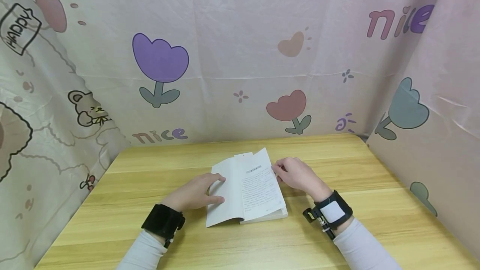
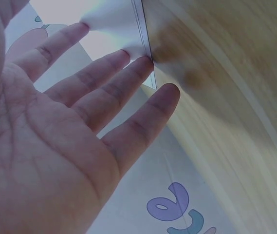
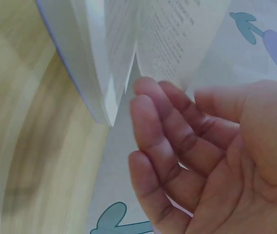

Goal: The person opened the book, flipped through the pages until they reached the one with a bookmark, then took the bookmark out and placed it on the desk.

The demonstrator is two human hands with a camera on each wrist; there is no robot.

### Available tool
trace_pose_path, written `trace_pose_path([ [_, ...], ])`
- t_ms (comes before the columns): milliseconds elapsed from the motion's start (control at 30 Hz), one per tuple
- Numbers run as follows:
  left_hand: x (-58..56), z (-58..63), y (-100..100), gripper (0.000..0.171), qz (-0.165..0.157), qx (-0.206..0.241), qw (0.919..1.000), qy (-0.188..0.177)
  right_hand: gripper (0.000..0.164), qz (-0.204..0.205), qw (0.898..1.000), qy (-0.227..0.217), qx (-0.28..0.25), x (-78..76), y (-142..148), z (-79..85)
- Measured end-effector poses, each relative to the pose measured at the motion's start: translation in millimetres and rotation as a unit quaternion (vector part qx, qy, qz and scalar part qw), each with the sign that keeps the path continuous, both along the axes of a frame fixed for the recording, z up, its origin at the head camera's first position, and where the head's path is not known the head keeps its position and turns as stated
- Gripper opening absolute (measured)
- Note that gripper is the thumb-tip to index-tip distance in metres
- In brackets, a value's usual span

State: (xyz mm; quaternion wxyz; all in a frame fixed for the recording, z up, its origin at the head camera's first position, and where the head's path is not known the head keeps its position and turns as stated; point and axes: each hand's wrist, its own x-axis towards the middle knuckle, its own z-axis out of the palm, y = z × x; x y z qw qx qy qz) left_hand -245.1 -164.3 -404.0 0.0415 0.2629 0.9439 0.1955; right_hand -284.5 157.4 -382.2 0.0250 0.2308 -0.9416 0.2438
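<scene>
An open book [image 1: 262,197] lies on the wooden table, with printed text on its right side and a blank left page [image 1: 228,193]. My left hand [image 1: 195,191] lies at the left edge, thumb and fingers spread over the blank page. From the left wrist view, the fingers of that hand [image 2: 94,92] are nearly straight, tips against the white sheet. My right hand [image 1: 298,173] pinches the right edge of a page between thumb and index finger. That page [image 3: 177,44] stands lifted from the pages beneath in the right wrist view; the other fingers curl loosely below.
The wooden table [image 1: 150,182] extends around the book on all sides. A printed cloth [image 1: 232,61] with flowers and lettering hangs behind it and along both sides. Each wrist wears a black strap [image 1: 163,221] with a small device.
</scene>
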Motion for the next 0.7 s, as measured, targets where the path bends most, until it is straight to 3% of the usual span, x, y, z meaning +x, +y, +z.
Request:
trace_pose_path([
  [267, 0.9, 0.9, 0.0, 0.061, 0.004, 0.002, 1.0000, -0.004, 0.017, 0.028, 0.999, -0.025, -0.037, 6.6, -5.7, 7.4],
  [700, 1.8, 2.0, 1.3, 0.061, 0.005, 0.004, 1.0000, -0.004, 0.019, 0.029, 0.997, -0.033, -0.066, 11.9, -12.9, 10.5],
])
